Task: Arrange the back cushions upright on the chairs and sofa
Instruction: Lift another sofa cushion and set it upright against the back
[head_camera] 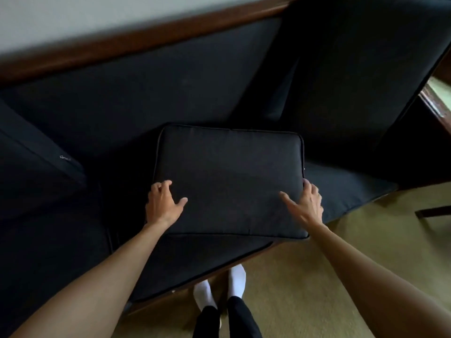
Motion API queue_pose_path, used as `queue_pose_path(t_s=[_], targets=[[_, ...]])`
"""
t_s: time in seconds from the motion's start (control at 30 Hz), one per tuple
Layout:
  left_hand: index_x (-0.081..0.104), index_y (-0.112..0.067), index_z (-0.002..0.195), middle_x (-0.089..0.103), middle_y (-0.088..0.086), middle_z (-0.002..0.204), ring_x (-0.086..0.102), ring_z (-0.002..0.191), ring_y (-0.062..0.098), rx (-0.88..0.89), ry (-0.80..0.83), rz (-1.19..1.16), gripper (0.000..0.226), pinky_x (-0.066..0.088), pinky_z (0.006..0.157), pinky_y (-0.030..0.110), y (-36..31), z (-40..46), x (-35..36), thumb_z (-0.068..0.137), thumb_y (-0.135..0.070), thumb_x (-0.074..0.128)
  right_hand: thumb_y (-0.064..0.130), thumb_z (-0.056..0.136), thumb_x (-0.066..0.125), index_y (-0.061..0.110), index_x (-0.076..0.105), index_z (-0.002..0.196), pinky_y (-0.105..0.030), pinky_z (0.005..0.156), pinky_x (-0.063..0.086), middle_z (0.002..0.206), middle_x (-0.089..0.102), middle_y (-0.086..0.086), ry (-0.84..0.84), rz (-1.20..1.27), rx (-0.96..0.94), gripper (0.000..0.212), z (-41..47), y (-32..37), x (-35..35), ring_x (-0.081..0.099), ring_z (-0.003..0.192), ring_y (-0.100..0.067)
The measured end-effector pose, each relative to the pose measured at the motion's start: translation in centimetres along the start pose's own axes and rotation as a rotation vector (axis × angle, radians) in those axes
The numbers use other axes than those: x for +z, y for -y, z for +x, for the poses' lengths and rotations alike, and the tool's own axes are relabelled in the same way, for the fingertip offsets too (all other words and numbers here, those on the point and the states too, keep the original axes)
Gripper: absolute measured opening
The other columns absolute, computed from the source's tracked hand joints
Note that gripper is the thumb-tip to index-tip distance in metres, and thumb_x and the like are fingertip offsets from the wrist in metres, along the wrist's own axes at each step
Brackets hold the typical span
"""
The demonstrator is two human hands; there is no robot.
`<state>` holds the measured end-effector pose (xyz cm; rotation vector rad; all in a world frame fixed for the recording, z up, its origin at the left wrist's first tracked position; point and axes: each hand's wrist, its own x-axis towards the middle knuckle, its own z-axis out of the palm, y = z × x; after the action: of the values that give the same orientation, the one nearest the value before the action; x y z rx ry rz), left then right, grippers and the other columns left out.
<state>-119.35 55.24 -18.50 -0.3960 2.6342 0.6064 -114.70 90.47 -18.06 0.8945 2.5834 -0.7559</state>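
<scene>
Holding a dark back cushion (pixel 229 181) between both hands, we find it lying flat and face up over the front of the sofa (pixel 146 98) seat, its near edge overhanging the seat front. Our left hand (pixel 163 201) grips the near left edge with fingers curled and thumb spread on the top face; our right hand (pixel 308 201) clasps the near right edge, thumb likewise on top. The cushion's long axis runs left to right, roughly parallel with the sofa back, and its broad face points at the ceiling, so it is not yet upright. We judge this piece unfinished: it has still to be tipped up and leaned on the backrest. A second cushion (pixel 361 76) at the right leans against the back, seemingly placed; another (pixel 31 157) at the left lies tilted, its state unclear. The carpet (pixel 341 276) lies below.
</scene>
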Motion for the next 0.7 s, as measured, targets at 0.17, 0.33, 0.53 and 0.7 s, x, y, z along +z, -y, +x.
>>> queue_pose_path(t_s=[0.17, 0.33, 0.53, 0.7], targets=[[0.001, -0.025, 0.153, 0.012, 0.015, 0.159, 0.024, 0.141, 0.041, -0.237, 0.07, -0.025, 0.111, 0.026, 0.107, 0.063, 3.0, 1.1, 2.4, 0.074, -0.063, 0.07, 0.082, 0.057, 0.065, 0.015, 0.031, 0.148, -0.046, 0.111, 0.038, 0.147, 0.046, -0.01, 0.19, 0.315, 0.341, 0.118, 1.7, -3.6, 2.0, 0.045, 0.133, -0.032], [-0.006, -0.028, 0.153, 0.023, 0.015, 0.157, 0.034, 0.138, 0.041, -0.391, 0.13, -0.161, 0.134, 0.031, 0.109, 0.061, 4.9, 1.8, 3.8, 0.055, -0.077, 0.073, 0.075, 0.055, 0.074, 0.014, 0.038, 0.142, -0.044, 0.105, 0.043, 0.138, 0.052, -0.008, 0.2, 0.465, 0.474, 0.113, 1.4, -5.3, 2.8, 0.053, 0.122, -0.029], [0.0, -0.032, 0.153, 0.028, 0.016, 0.153, 0.04, 0.134, 0.041, -0.378, 0.182, -0.17, 0.146, 0.036, 0.107, 0.059, 6.0, 1.9, 2.7, 0.038, -0.078, 0.078, 0.072, 0.047, 0.079, 0.013, 0.039, 0.137, -0.041, 0.087, 0.049, 0.129, 0.052, -0.008, 0.274, 0.522, 0.514, 0.114, 0.2, -5.5, 1.0, 0.056, 0.112, -0.03], [0.001, -0.038, 0.153, 0.014, 0.017, 0.159, 0.022, 0.143, 0.042, -0.314, 0.262, -0.1, 0.125, 0.021, 0.113, 0.064, 5.1, -0.6, -1.5, 0.056, -0.083, 0.066, 0.059, 0.06, 0.077, 0.01, 0.07, 0.098, -0.036, 0.081, 0.053, 0.093, 0.073, -0.011, 0.457, 0.542, 0.464, 0.062, -2.7, -0.7, -4.9, 0.067, 0.087, -0.028]])
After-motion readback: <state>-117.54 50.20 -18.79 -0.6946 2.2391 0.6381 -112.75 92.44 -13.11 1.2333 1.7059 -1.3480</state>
